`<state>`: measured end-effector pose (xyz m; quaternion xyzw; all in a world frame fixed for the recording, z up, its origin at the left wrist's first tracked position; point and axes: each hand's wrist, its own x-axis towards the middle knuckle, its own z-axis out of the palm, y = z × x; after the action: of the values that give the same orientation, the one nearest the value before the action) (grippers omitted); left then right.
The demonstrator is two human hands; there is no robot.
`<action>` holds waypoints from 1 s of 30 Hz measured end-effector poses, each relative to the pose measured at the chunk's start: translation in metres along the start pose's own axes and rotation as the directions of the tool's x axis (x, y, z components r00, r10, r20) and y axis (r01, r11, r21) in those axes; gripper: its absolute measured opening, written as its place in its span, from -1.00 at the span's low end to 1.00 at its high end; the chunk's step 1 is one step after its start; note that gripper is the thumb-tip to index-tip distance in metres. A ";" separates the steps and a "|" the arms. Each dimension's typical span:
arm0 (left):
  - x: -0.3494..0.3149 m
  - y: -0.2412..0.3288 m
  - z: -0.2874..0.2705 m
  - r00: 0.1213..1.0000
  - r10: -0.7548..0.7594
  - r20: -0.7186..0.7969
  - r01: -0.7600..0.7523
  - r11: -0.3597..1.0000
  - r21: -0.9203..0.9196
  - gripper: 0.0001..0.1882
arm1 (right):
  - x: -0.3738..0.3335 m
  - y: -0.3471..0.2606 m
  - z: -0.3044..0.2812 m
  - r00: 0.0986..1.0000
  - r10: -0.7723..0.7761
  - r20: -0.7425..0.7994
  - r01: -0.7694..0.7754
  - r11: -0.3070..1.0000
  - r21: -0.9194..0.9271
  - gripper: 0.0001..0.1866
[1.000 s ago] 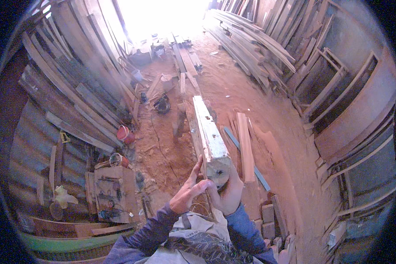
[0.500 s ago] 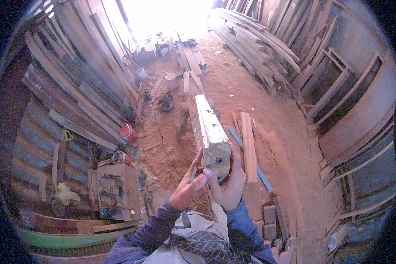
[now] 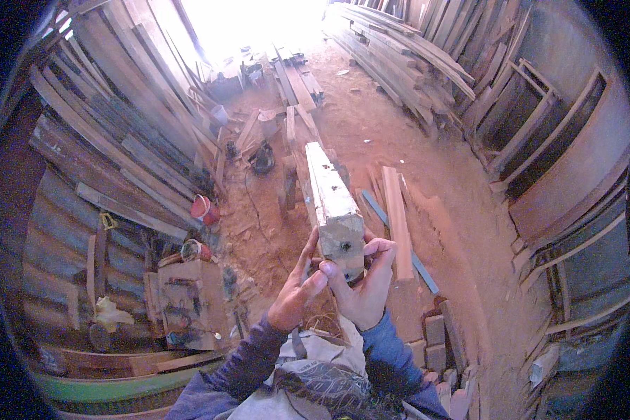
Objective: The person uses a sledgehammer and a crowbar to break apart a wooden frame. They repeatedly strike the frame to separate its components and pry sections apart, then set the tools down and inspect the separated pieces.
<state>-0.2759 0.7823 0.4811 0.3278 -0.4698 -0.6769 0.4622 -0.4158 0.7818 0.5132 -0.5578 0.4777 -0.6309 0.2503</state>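
Note:
A thick wooden beam [image 3: 332, 192], pale and patchy on top, points away from me with its squared near end facing my body. A dark round hole shows in that end face, with another dark spot lower down. My left hand [image 3: 292, 299] grips the beam's lower left edge, its fingers along the side and its thumb at the bottom of the end. On the other side my right hand [image 3: 365, 288] holds the lower right corner, index finger bent and thumb against the end face. Both thumbs nearly meet. The undersides of the fingers are hidden.
Reddish planks [image 3: 397, 224] and a blue strip [image 3: 421, 271] lie right of the beam. Left stand a red bucket [image 3: 204, 210] and a wooden box [image 3: 189, 301] with tools. Stacked boards [image 3: 392, 63] line the far right; a cable crosses the dusty floor.
My right index finger has gone from lying along the beam's side to bent beside its corner. The left hand keeps its hold. The view has shifted slightly.

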 end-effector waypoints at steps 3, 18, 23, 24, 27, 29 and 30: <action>0.003 0.000 -0.002 1.000 0.004 -0.010 -0.004 1.000 0.024 -0.02 | 0.000 0.002 -0.002 1.000 -0.020 0.015 0.021 0.996 -0.086 -0.29; 0.002 0.011 -0.001 0.993 0.006 0.118 -0.023 0.989 0.145 0.00 | 0.002 -0.004 -0.005 0.990 0.128 0.057 -0.133 0.986 0.102 -0.38; 0.038 -0.017 -0.019 0.985 -0.064 0.158 0.046 0.992 0.117 -0.02 | 0.006 0.011 -0.025 0.998 0.029 0.047 -0.032 0.997 0.074 -0.28; 0.043 -0.016 -0.020 0.989 -0.066 0.136 0.063 0.998 0.023 -0.03 | 0.003 0.014 -0.030 0.998 0.034 0.056 -0.037 0.998 0.054 -0.24; 0.030 -0.022 0.008 0.981 -0.188 0.041 0.191 0.931 -0.310 0.00 | -0.024 0.025 -0.048 0.992 -0.066 0.109 0.058 0.996 0.071 -0.10; 0.039 -0.022 0.022 0.950 -0.310 0.033 0.303 0.892 -0.334 0.11 | -0.041 0.033 -0.059 0.982 -0.024 0.186 0.009 0.996 0.083 -0.09; 0.046 -0.024 0.028 0.928 -0.370 0.027 0.358 0.874 -0.327 0.17 | -0.051 0.036 -0.067 0.960 0.157 0.232 -0.206 0.957 0.203 -0.07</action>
<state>-0.3247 0.7519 0.4677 0.3414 -0.2725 -0.8141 0.3827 -0.4737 0.8312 0.4630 -0.5440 0.4228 -0.5915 0.4189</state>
